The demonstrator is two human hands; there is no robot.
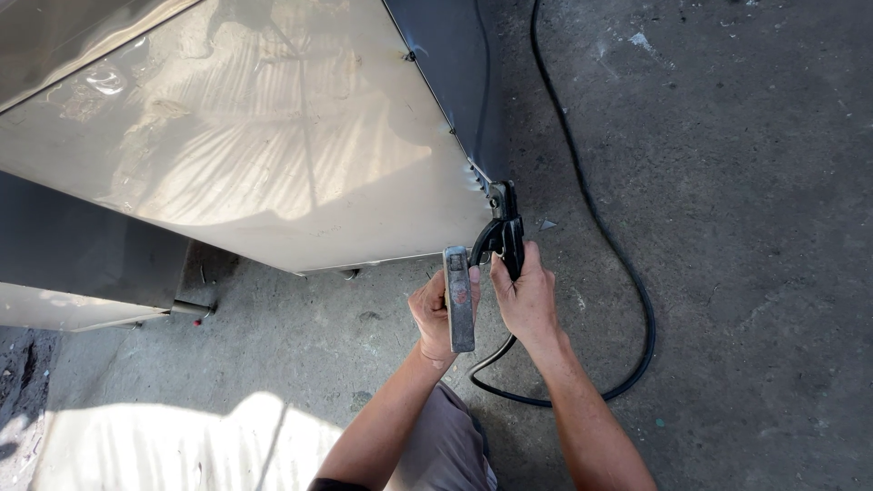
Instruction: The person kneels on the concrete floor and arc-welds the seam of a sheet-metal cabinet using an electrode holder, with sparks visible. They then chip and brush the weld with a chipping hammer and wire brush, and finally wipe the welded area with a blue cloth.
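Two hands work a black clamp at the lower corner of a steel cabinet.

The large sheet-metal cabinet (273, 145) is a closed box; what it holds is hidden, and its upper part is cut off by the frame edge. The right hand (526, 295) is wrapped around the black clamp holder (503, 232), whose long axis runs roughly upright, its nose pointing up against the cabinet's bottom corner; the contact point is too small to make out. The left hand (436, 314) grips a flat grey metal bar (458, 298), standing near upright just beside the clamp. A black cable (637, 300) loops from the holder across the concrete floor (746, 273).
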